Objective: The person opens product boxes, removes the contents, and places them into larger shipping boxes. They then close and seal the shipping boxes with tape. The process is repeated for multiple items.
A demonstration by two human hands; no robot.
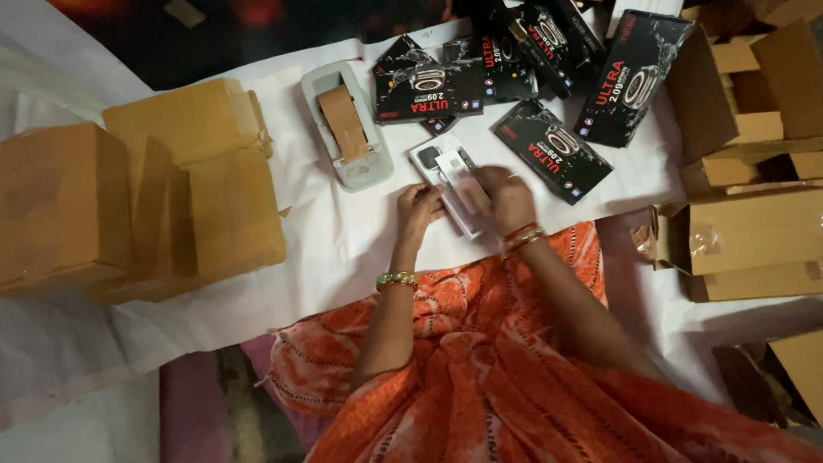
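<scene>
A white tray-like insert [439, 165] with a dark watch face and small white parts lies on the white sheet [343, 249] in front of me. My left hand [418, 208] rests against its near left edge, fingers curled on it. Over the tray's near right part sits my right hand [504, 197], fingers bent down onto a small white piece, with bangles on the wrist. Whether it pinches that piece is hard to tell. Several black product boxes [551, 148] lie just beyond the tray.
A grey tape dispenser [346, 124] with brown tape lies left of the tray. Closed brown cartons [193, 189] are stacked at left. Open and flat cartons [754, 231] crowd the right. My orange clothing [514, 369] fills the bottom.
</scene>
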